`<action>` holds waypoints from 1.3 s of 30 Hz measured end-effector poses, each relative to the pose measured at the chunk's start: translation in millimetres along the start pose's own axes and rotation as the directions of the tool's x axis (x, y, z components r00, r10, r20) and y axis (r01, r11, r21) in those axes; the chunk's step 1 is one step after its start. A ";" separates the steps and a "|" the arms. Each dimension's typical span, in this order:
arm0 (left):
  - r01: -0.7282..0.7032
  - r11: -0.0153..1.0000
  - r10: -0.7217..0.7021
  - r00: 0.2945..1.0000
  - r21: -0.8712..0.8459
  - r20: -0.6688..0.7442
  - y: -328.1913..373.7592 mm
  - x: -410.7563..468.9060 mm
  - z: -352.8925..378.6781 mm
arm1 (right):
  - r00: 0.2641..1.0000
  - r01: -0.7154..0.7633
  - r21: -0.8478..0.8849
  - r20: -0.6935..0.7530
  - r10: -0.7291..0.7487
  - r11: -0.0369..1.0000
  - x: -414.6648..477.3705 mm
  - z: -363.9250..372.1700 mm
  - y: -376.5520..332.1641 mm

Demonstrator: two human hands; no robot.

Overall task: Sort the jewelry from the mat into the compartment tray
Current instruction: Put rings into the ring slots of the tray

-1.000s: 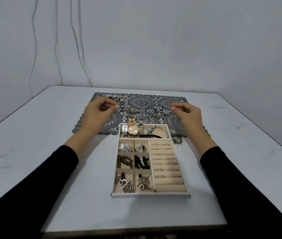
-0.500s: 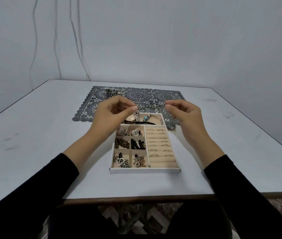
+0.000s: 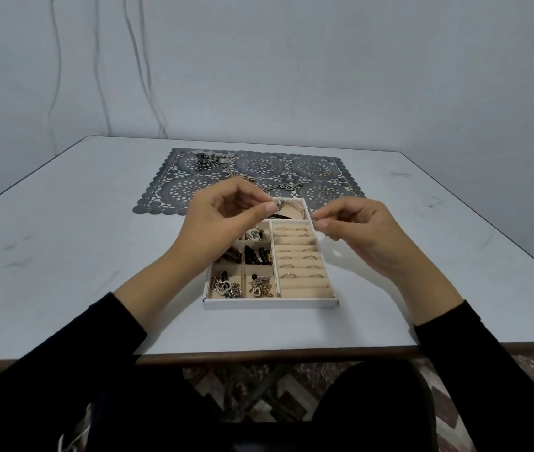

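Note:
A beige compartment tray (image 3: pixel 270 303) sits on the table in front of a grey lace mat (image 3: pixel 314 168). Its small left cells hold earrings and dark beads, its right side holds ring rolls (image 3: pixel 298 256), and a silver bangle (image 3: pixel 291 205) lies in the far cell. My left hand (image 3: pixel 223 220) hovers over the tray's far left with thumb and forefinger pinched. My right hand (image 3: pixel 357 233) hovers at the tray's far right edge, pinched likewise. They seem to hold a fine chain between them, too thin to make out.
A metal chain (image 3: pixel 283 186) and a silver cluster (image 3: pixel 208 156) lie on the mat beyond the tray. The white table's near edge (image 3: pixel 275 350) runs just past my lap. Thin cables hang down the wall at the back left.
Both hands lifted off the mat and came toward me, closer together, now above the tray's far end. The view has pulled back and tilted down.

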State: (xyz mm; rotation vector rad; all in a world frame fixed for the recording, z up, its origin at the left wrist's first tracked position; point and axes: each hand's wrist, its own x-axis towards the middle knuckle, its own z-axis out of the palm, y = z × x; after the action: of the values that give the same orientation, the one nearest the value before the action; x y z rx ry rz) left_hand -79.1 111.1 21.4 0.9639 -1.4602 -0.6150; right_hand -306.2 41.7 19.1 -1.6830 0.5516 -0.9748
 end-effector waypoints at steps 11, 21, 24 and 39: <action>0.005 1.000 -0.006 1.000 0.022 0.020 1.1 -4.1 6.2 | 0.916 -0.162 -0.218 0.330 0.229 0.962 -11.9 -9.5 -6.3; 0.009 1.000 -0.010 0.999 0.027 0.040 1.0 -5.3 7.4 | 0.891 -0.165 -0.319 0.357 0.279 0.933 -11.5 -6.7 -10.5; 0.013 0.999 -0.015 0.999 0.032 0.042 0.7 -5.3 7.0 | 0.876 -0.168 -0.343 0.377 0.299 0.924 -11.2 -7.1 -11.2; 0.010 0.998 -0.013 0.998 0.056 0.057 0.8 -5.9 6.5 | 0.850 -0.183 -0.373 0.405 0.337 0.910 -10.7 -9.2 -12.5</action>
State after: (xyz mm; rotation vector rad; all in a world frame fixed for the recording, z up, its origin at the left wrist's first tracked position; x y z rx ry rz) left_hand -86.0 115.4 18.1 1.0054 -1.5309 -0.6177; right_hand -321.1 48.8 28.2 -1.9833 0.6200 -0.2659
